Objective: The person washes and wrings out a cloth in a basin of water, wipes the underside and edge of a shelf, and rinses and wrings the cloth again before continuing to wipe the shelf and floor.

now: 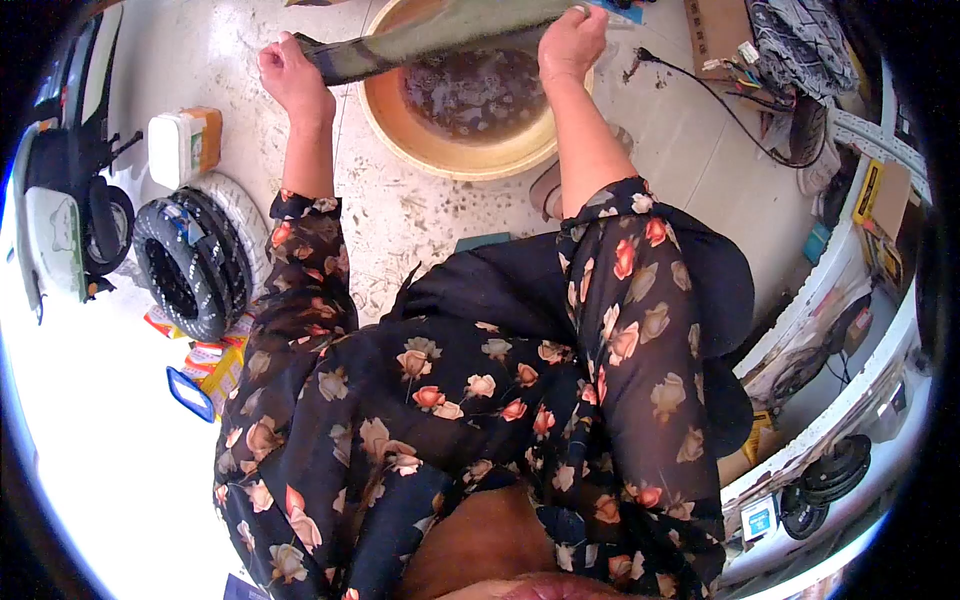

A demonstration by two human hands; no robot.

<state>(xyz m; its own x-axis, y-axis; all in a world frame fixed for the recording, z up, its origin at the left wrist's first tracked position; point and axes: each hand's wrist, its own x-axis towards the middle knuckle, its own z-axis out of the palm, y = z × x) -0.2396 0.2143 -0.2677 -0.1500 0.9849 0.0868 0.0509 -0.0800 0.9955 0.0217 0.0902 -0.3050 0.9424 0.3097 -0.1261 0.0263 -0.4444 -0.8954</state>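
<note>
A wet, dark olive-grey cloth [430, 45] is stretched between my two hands, above a yellowish basin [400, 150] of murky, bubbly water [475, 95]. My left hand [293, 80] pinches the cloth's left end, which is darker and folded, just outside the basin's rim. At the cloth's other end, my right hand [573, 45] is closed on it over the basin's right side. Part of the cloth's upper edge runs out of the picture.
Stacked tires [185, 270] and a white tub [172, 150] stand at the left, near a scooter [70, 200]. A black cable with a plug [690, 85] lies on the right floor. White shelving [800, 350] with boxes curves along the right.
</note>
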